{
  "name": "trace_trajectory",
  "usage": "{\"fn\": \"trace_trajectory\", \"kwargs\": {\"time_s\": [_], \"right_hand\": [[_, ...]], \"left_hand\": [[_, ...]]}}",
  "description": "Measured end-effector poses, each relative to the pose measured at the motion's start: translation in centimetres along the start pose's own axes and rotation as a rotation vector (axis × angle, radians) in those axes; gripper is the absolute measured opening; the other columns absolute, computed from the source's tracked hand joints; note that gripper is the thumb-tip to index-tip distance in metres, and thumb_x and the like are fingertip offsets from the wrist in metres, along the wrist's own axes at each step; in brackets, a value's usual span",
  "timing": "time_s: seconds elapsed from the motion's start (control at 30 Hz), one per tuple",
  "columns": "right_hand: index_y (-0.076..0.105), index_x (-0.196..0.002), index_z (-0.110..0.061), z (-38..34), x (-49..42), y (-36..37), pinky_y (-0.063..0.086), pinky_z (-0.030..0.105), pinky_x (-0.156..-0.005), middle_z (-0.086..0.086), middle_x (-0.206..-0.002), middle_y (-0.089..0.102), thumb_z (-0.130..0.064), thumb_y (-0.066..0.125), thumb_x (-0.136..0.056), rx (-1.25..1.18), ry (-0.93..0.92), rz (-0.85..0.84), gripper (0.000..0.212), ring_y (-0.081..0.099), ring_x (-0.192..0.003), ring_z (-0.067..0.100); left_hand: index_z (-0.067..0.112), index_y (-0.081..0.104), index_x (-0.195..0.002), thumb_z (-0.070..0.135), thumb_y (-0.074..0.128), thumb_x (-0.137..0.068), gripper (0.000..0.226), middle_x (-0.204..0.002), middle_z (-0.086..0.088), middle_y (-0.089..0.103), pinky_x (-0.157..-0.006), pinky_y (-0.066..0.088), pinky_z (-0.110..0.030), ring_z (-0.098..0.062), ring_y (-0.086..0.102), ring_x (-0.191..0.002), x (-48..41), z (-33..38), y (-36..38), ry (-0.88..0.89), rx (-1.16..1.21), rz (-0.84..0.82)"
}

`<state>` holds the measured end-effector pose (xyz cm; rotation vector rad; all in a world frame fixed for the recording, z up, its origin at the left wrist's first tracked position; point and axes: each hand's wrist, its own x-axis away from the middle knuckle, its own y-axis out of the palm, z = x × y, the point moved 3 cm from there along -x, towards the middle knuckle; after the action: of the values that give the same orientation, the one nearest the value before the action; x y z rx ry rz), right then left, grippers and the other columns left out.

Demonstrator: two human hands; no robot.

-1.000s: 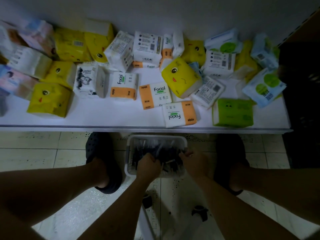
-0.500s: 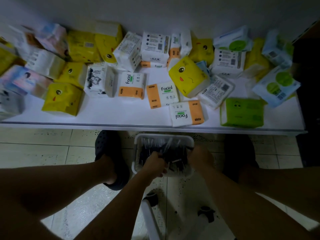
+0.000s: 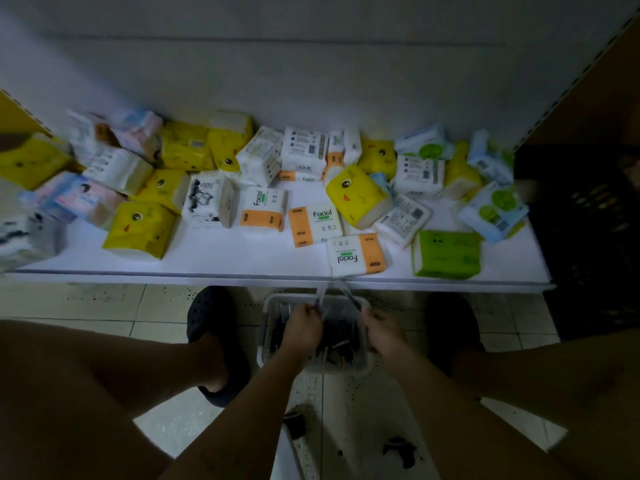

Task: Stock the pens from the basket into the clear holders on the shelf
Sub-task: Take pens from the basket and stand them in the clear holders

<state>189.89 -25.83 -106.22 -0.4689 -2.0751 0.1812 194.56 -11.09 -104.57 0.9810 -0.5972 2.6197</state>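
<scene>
Two hands are down at the basket right now. Your left hand [image 3: 304,329] has its fingers curled round a pen [image 3: 320,295] that pokes up toward the shelf edge. Your right hand [image 3: 384,332] is clamped the same way on a second pen [image 3: 347,292], which leans up and to the left. Both are motion-blurred, so all you can really make out is that they're slim and pale. Their upper ends sit close together just below the front lip of the shelf [image 3: 242,261].

The basket [image 3: 266,313] is a clear plastic tub on the tiled floor [image 3: 104,303], between your feet and just in front of the shelf. Plenty of dark pens [image 3: 341,346] lie heaped inside it, under and between your hands.

Your feet are in dark clogs, the left clog [image 3: 207,313] just beside the basket and the right clog [image 3: 450,320] a bit further off on the other side.

Up on the white shelf it's a jumble of tissue packs. There are yellow packs [image 3: 356,199] with little faces and white-and-orange Facial packs [image 3: 356,254], and the nearest of those sits right at the front edge. A green pack [image 3: 448,254] lies to its right, and the blue-and-green packs [image 3: 493,211] are over at the right end. A black crate [image 3: 588,237] stands in the shadow past the shelf's right end.
</scene>
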Motion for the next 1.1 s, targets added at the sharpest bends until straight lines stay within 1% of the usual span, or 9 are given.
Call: {"fn": "trace_trajectory", "kwargs": {"time_s": [0.13,0.27,0.37,0.5,0.6,0.7,0.77,0.93,1.1], "right_hand": [[0.066,-0.097,-0.014,-1.2,3.0,-0.7,0.043,0.030,-0.066,-0.002,-0.085,0.070,-0.037,0.045,-0.100,-0.125,-0.054,-0.125,0.031,0.062,-0.080,0.015],[0.066,-0.098,-0.011,-2.5,5.6,-1.1,0.049,0.032,-0.077,0.001,-0.087,0.072,-0.027,0.048,-0.101,-0.254,-0.145,-0.154,0.024,0.066,-0.085,0.017],[0.064,-0.100,-0.012,-4.8,8.1,-1.5,0.051,0.029,-0.066,0.007,-0.079,0.068,-0.013,0.042,-0.103,-0.339,-0.280,-0.182,0.022,0.063,-0.069,0.018],[0.059,-0.099,-0.011,-8.2,11.2,-2.7,0.050,0.025,-0.057,0.007,-0.086,0.064,0.001,0.037,-0.101,-0.376,-0.447,-0.203,0.025,0.058,-0.064,0.016],[0.054,-0.099,-0.002,-10.7,13.3,-4.1,0.037,0.027,-0.052,0.009,-0.084,0.061,0.009,0.038,-0.096,-0.406,-0.561,-0.177,0.020,0.047,-0.050,0.014],[0.052,-0.097,-0.004,-13.4,16.2,-5.7,0.026,0.028,-0.048,0.006,-0.068,0.047,-0.007,0.042,-0.099,-0.415,-0.707,-0.182,0.010,0.033,-0.042,0.010],[0.054,-0.089,-0.009,-15.4,18.7,-7.0,0.025,0.030,-0.049,0.002,-0.061,0.039,-0.021,0.041,-0.103,-0.399,-0.853,-0.171,0.023,0.029,-0.044,0.012],[0.061,-0.085,-0.014,-20.2,25.5,-11.0,0.041,0.029,-0.052,-0.001,-0.053,0.047,-0.017,0.042,-0.102,-0.353,-1.204,0.044,0.025,0.046,-0.049,0.014],[0.060,-0.098,-0.016,-23.4,31.0,-14.3,0.049,0.022,-0.058,0.007,-0.082,0.065,-0.005,0.045,-0.100,-0.430,-1.357,-0.004,0.018,0.062,-0.066,0.010]], "left_hand": [[0.023,0.047,-0.110,0.036,0.034,-0.104,0.020,-0.084,0.002,0.055,-0.059,0.045,-0.026,-0.013,0.055,-0.073,2.1,3.0,-1.1,0.240,-0.017,0.090],[0.017,0.054,-0.094,0.016,0.039,-0.103,0.017,-0.071,-0.001,0.055,-0.050,0.040,-0.024,-0.013,0.049,-0.058,4.0,5.5,-1.5,0.324,0.104,0.088],[0.009,0.059,-0.098,0.009,0.037,-0.102,0.022,-0.077,-0.001,0.055,-0.052,0.037,-0.023,-0.011,0.047,-0.062,5.0,7.6,-2.0,0.341,0.126,0.116],[0.011,0.064,-0.106,0.034,0.036,-0.103,0.036,-0.081,0.002,0.053,-0.066,0.039,-0.029,-0.014,0.049,-0.069,7.3,10.8,-3.3,0.483,0.149,0.166],[0.016,0.064,-0.101,0.040,0.041,-0.101,0.034,-0.070,0.001,0.055,-0.060,0.040,-0.028,-0.009,0.047,-0.058,9.7,13.8,-4.1,0.653,0.142,0.158],[0.022,0.058,-0.110,0.034,0.042,-0.101,0.022,-0.068,0.000,0.063,-0.055,0.045,-0.028,-0.008,0.052,-0.053,12.4,17.7,-4.9,0.793,0.199,0.120],[0.021,0.057,-0.110,0.029,0.045,-0.101,0.017,-0.068,0.001,0.065,-0.057,0.050,-0.027,-0.009,0.059,-0.059,14.4,20.6,-5.5,0.854,0.294,0.083],[0.007,0.062,-0.107,0.018,0.050,-0.099,0.018,-0.082,-0.003,0.068,-0.064,0.056,-0.026,-0.012,0.066,-0.070,20.2,27.9,-6.9,1.006,0.415,0.061],[0.015,0.070,-0.105,0.019,0.060,-0.094,0.015,-0.091,0.003,0.071,-0.078,0.057,-0.030,-0.006,0.066,-0.087,25.5,33.5,-8.1,1.208,0.358,0.119]]}}
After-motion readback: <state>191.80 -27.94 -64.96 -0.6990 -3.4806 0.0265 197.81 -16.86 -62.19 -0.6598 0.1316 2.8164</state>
